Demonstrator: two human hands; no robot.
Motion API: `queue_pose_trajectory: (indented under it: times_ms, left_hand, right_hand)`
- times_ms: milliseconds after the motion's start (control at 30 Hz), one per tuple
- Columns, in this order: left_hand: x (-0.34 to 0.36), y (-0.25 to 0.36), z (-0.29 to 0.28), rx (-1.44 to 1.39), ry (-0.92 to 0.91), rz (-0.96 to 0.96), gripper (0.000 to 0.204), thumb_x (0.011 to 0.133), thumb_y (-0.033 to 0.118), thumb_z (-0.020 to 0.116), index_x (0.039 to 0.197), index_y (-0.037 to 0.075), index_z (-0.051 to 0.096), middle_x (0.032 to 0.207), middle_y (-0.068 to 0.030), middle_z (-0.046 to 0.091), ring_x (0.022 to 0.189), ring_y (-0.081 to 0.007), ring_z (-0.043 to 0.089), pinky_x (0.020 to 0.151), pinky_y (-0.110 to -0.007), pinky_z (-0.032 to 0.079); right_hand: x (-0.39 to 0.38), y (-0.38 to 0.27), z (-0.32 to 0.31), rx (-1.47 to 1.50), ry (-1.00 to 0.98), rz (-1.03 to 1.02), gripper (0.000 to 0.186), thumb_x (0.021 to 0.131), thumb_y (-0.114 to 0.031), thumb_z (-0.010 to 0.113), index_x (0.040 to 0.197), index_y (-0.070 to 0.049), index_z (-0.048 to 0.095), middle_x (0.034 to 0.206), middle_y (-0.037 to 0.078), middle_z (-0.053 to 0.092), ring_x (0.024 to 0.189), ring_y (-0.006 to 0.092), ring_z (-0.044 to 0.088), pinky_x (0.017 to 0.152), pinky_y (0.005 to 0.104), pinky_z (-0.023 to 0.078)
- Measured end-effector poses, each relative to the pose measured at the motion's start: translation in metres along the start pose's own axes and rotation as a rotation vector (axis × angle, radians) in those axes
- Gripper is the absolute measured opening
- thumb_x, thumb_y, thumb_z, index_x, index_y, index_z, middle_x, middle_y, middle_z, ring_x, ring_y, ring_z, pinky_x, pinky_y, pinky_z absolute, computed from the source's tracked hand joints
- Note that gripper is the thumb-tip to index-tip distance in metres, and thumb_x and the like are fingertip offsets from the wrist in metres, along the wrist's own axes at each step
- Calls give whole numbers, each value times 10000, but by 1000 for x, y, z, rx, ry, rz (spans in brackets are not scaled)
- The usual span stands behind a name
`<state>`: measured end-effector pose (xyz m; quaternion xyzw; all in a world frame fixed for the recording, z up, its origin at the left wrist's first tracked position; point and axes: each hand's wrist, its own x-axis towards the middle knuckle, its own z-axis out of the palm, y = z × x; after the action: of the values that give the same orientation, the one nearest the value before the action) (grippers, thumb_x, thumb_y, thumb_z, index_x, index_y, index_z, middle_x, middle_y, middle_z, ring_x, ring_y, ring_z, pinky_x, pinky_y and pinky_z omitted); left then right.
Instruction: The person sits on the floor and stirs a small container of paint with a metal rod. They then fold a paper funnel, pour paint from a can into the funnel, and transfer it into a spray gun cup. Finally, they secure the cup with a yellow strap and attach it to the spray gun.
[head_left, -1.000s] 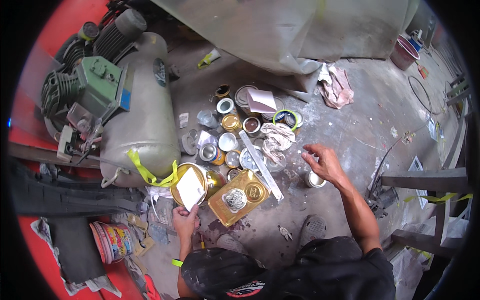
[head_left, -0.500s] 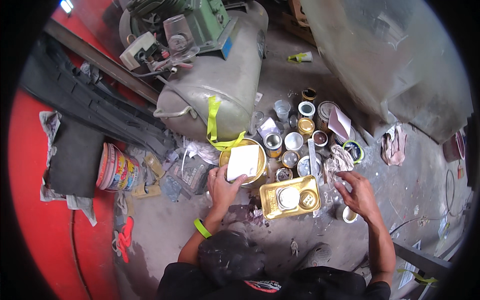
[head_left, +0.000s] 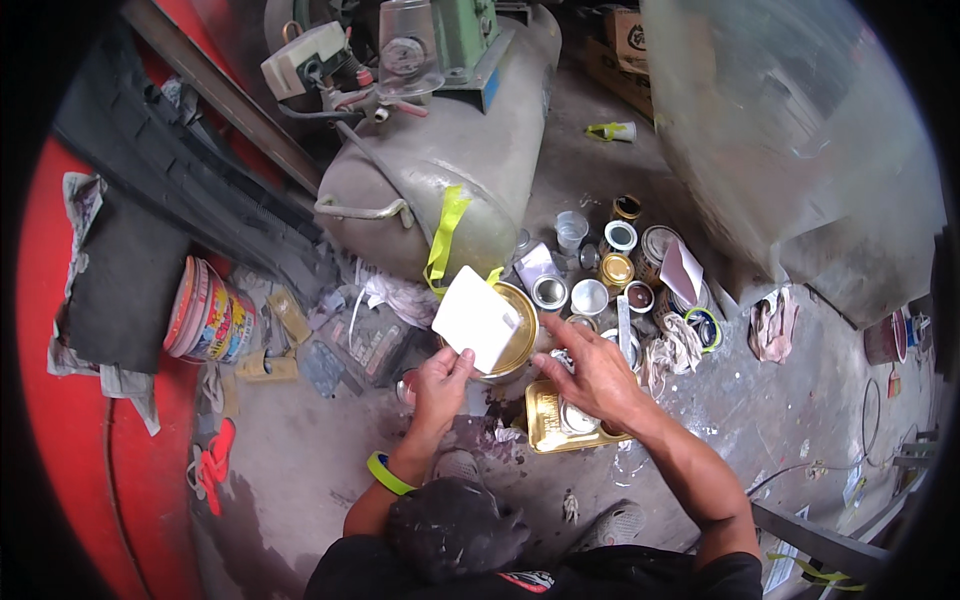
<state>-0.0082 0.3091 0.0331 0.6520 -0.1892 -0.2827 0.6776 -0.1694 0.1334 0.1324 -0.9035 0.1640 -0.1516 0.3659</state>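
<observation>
My left hand point(head_left: 443, 384) pinches the lower corner of a white square card point(head_left: 475, 318), tilted up in front of a large tin with a gold lid point(head_left: 520, 342). To its right, my right hand point(head_left: 590, 372) hovers with fingers apart and holds nothing. Beneath that hand lies a gold rectangular tin point(head_left: 546, 418), partly covered by my forearm; a white-topped round lid or can point(head_left: 577, 420) sits on it. Behind the right hand stand several small paint cans, among them a gold-lidded one point(head_left: 617, 268) and a white cup point(head_left: 589, 296).
A grey compressor tank point(head_left: 440, 160) with a yellow ribbon point(head_left: 448, 230) lies beyond the cans. A crumpled rag point(head_left: 675, 350) rests right of them. Grey panels stand at the far right point(head_left: 790, 130). On the left are a colourful bucket point(head_left: 215, 315) and red sandals point(head_left: 215, 460).
My left hand has lifted the white card off the gold lid and tilted it. My right hand has swung left from beside the rag to above the gold tin. The view has shifted slightly.
</observation>
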Motion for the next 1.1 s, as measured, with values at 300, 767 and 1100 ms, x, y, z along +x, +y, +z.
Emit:
queue_pose_trajectory:
  times_ms: [300,767,1100]
  left_hand:
    - [-11,-7,-7,-26,-35,-130,272,956,234,712,963,-38,715,837,-39,714,719,-77,618,671,-226,487]
    - [-18,4,-12,177,-201,6,402,1033,335,581,958,-40,705,775,9,678,721,-56,567,648,-238,467]
    - [-9,2,-10,144,-3,163,311,1015,246,626,964,-48,713,863,2,673,782,-51,552,713,-226,448]
  right_hand:
    - [8,-1,33,-58,-32,-25,644,890,-269,734,1424,-49,448,1312,326,535,1059,498,622,857,502,541]
    - [12,-9,42,133,-76,9,944,786,-396,829,1488,-34,313,1358,312,479,1265,476,501,1031,500,454]
    - [26,11,41,483,-120,334,400,920,-265,706,1177,33,630,954,116,681,804,150,646,675,315,519]
